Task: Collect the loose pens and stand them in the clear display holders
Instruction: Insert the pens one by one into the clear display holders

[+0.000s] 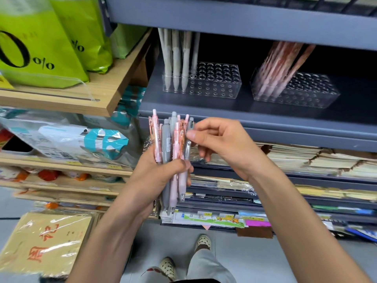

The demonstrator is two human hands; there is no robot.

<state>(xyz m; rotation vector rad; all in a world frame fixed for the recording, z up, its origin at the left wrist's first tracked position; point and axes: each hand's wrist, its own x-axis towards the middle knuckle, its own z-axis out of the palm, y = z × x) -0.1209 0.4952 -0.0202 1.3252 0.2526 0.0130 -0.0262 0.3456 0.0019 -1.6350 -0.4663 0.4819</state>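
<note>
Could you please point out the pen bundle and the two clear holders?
pen bundle [166, 140], head view, a grey barrel.
grey-pen holder [216, 82], head view, its empty holes.
pink-pen holder [308, 90], head view, its empty holes.

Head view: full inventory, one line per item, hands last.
grey shelf: one, metal, centre
left clear holder: one, clear, on grey shelf, mostly empty holes
pale grey pens: about five, standing at left clear holder's left end
right clear holder: one, clear, on grey shelf
pink patterned pens: several, blurred, leaning in right clear holder
pen bundle: one, pink and grey pens mixed, number unclear, held upright
grey pen: one, right edge of pen bundle
green bags: two, on wooden shelf, upper left
wrapped paper pack: one, tan, red characters, lower left
shoes: two, cream, dotted, floor
left hand: grips pen bundle
right hand: pinches grey pen
</note>
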